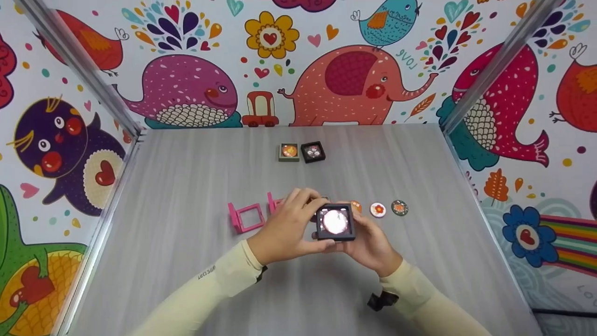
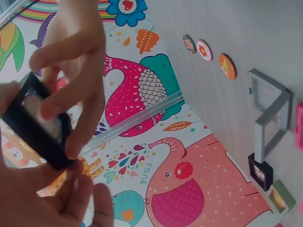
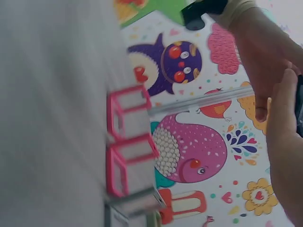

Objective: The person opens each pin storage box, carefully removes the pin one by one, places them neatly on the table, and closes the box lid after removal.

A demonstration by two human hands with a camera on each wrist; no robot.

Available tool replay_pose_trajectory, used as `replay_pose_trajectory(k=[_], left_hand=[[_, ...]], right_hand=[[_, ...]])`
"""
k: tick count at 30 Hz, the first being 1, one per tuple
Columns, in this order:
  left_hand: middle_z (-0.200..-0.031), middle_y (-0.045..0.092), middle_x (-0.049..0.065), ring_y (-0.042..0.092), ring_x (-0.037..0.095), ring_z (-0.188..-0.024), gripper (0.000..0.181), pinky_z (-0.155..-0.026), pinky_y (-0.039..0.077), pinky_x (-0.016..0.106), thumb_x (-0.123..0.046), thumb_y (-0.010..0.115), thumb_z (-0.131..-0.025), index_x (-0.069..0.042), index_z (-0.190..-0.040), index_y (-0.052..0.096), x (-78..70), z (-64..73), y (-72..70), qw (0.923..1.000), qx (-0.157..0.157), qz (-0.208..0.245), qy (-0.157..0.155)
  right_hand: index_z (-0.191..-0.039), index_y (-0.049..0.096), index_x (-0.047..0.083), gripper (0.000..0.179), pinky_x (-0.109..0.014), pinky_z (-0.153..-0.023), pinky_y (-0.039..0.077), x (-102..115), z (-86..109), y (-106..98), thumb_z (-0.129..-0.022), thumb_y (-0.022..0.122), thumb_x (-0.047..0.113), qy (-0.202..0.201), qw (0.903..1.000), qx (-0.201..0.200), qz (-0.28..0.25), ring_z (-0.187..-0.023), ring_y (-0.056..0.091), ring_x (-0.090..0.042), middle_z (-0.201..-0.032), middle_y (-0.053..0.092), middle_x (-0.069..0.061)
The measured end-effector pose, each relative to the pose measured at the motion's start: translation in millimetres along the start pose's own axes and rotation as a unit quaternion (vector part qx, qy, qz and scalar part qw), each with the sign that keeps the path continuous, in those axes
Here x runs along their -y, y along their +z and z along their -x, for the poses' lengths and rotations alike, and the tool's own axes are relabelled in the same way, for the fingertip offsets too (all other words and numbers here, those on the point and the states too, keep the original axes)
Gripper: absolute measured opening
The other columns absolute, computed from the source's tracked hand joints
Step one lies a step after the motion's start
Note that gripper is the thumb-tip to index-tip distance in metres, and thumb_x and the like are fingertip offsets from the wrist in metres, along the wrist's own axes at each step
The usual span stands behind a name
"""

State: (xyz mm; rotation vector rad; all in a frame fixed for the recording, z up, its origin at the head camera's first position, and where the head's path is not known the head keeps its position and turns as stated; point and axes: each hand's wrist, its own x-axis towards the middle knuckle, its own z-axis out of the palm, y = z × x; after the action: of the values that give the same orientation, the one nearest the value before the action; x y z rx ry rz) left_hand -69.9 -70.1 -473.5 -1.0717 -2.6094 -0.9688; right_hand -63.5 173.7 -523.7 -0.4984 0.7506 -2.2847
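Between both hands is a small black display frame, its window facing up and bright with glare, with a round badge showing inside. My left hand grips its left side, thumb along the lower edge and fingers at the upper corner. From the right, my right hand holds the frame; in the left wrist view the right fingers curl over the black frame and its window. Only a sliver of the frame shows in the right wrist view.
Two pink frames stand hinged open on the left, beside an open grey frame. Right of the hands lie an orange badge, a flower badge and a green-rimmed badge. Further back sit an olive frame and another black frame. Patterned walls enclose the table.
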Motion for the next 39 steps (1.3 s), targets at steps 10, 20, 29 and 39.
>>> replay_pose_trajectory(k=[10,20,29,39], left_hand=[[-0.124,0.056,0.006,0.052,0.020,-0.113,0.081,-0.094,0.052,0.039,-0.069,0.078,-0.090,-0.010,-0.144,0.065,-16.0,-16.4,10.6,0.9963,0.030,-0.078,0.020],[-0.119,0.054,0.004,0.049,0.019,-0.106,0.079,-0.083,0.049,0.035,-0.069,0.085,-0.084,-0.011,-0.136,0.070,-15.1,-18.3,16.6,0.9983,0.015,-0.054,0.019],[-0.118,0.052,0.003,0.048,0.019,-0.106,0.081,-0.082,0.047,0.034,-0.070,0.085,-0.083,-0.012,-0.138,0.071,-20.9,-19.5,19.0,0.9978,0.020,-0.061,0.017],[-0.119,0.052,0.003,0.048,0.019,-0.106,0.080,-0.084,0.046,0.035,-0.068,0.086,-0.083,-0.011,-0.136,0.069,-21.0,-20.9,24.6,0.9995,0.004,-0.030,0.008]], right_hand=[[-0.145,0.058,0.010,0.036,-0.032,-0.102,0.054,-23.0,-1.9,-2.5,-0.116,0.053,0.031,-0.022,0.9968,-0.025,-0.073,-0.121,0.062,-0.022,-0.137,0.061,-0.009],[-0.145,0.047,0.009,0.036,-0.035,-0.100,0.055,-28.0,-5.3,-7.4,-0.110,0.051,0.013,-0.061,0.9913,0.017,-0.115,-0.121,0.060,-0.026,-0.137,0.056,-0.014],[-0.145,0.053,0.007,0.036,-0.029,-0.093,0.059,-30.0,-2.7,-11.9,-0.110,0.055,0.018,-0.052,0.9911,0.027,-0.120,-0.114,0.065,-0.022,-0.133,0.062,-0.013],[-0.143,0.058,0.004,0.037,-0.032,-0.098,0.058,-31.5,-3.1,-12.8,-0.108,0.061,0.018,-0.061,0.9892,0.028,-0.131,-0.117,0.065,-0.023,-0.133,0.064,-0.013]])
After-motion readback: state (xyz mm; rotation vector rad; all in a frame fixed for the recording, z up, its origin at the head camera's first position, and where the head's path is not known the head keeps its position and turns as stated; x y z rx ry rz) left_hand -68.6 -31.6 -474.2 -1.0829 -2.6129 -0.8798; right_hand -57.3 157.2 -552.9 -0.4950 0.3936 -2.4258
